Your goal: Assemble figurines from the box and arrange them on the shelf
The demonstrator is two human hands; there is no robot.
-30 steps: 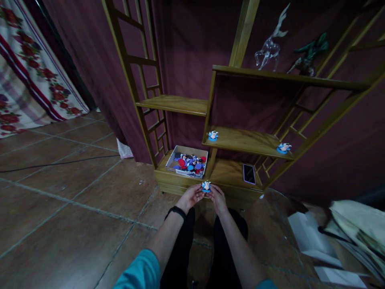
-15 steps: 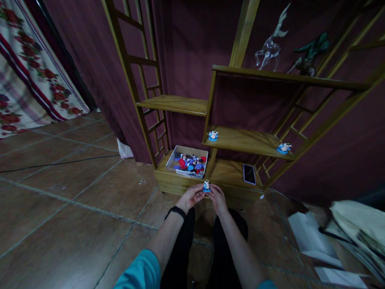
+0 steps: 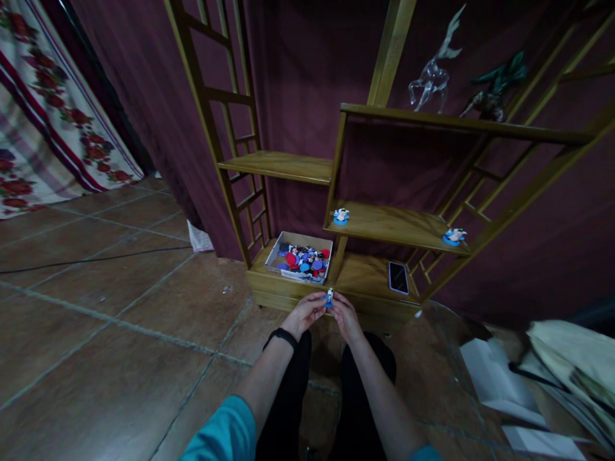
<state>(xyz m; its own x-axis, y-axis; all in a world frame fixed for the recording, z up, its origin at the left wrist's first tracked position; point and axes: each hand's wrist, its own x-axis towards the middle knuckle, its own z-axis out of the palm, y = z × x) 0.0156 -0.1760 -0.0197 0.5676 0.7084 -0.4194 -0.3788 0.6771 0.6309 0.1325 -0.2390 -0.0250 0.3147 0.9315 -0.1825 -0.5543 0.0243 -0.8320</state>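
Between my fingertips is a small toy figurine [image 3: 329,298] with a white top and a blue base. My left hand [image 3: 307,312] pinches it from the left, and my right hand [image 3: 346,315] pinches it from the right. Both hands are in front of the low edge of the wooden shelf unit [image 3: 369,272]. Just beyond them sits an open cardboard box [image 3: 300,277] full of small figures with red, blue and purple bases. Two similar figurines stand on the middle shelf, one figurine [image 3: 341,217] at its left end and another figurine [image 3: 454,237] at its right end.
A phone [image 3: 398,278] lies on the bottom shelf at the right. Above stand a clear glass deer-like ornament [image 3: 431,80] and a dark green ornament [image 3: 494,89]. White boxes [image 3: 502,381] and a pale bag [image 3: 571,358] are on the floor at the right. A black cable [image 3: 96,260] crosses the tiles.
The figurine has turned between my fingers and now looks narrower. My hands have drawn slightly closer together around it.
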